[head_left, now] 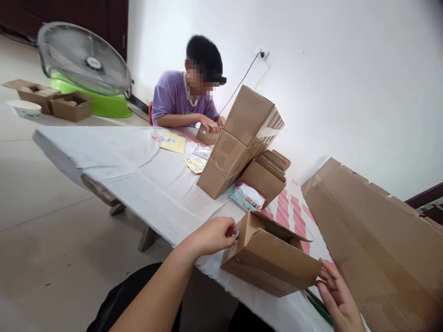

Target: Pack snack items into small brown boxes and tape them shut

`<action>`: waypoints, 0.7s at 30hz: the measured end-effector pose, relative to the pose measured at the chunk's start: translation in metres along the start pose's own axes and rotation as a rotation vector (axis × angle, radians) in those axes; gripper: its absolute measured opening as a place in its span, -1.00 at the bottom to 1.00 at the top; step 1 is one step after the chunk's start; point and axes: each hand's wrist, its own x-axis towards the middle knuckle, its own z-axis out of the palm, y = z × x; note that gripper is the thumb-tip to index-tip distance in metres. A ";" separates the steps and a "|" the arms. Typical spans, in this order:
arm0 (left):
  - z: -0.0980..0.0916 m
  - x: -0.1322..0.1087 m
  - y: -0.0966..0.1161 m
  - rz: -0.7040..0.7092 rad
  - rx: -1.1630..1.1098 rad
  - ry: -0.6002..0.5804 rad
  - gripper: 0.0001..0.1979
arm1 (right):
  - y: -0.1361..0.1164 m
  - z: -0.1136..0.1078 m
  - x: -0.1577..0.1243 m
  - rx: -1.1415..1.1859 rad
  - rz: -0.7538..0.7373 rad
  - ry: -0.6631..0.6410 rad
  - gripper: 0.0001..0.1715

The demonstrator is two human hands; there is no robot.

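A brown cardboard box (pixel 273 263) lies near the table edge in front of me, its top flap raised and its inside partly in shadow. My left hand (pixel 218 236) is at the box's left end, fingers curled and closed. A small whitish label (pixel 237 234) shows by those fingertips; whether they hold it or only touch it, I cannot tell. At the right end, my right hand (pixel 337 293) has its fingers apart, with the fingertips against the box's corner.
Stacked closed boxes (pixel 228 154), flattened cartons (pixel 268 175) and a tissue pack (pixel 248 197) stand beyond. Across the table (pixel 104 147), a person (pixel 180 99) handles a small box (pixel 207 134). A large cardboard sheet (pixel 374 230) leans right; a fan (pixel 86 60) stands far left.
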 end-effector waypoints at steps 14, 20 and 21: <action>0.010 0.003 0.004 -0.031 0.088 0.045 -0.88 | -0.006 0.010 -0.008 0.035 -0.005 0.000 -0.32; 0.012 0.005 0.001 -0.036 0.075 0.054 -0.87 | 0.002 0.009 -0.010 0.041 -0.007 0.012 -0.26; 0.013 0.005 0.000 -0.036 0.071 0.056 -0.87 | 0.003 0.010 -0.011 0.045 -0.014 0.013 -0.26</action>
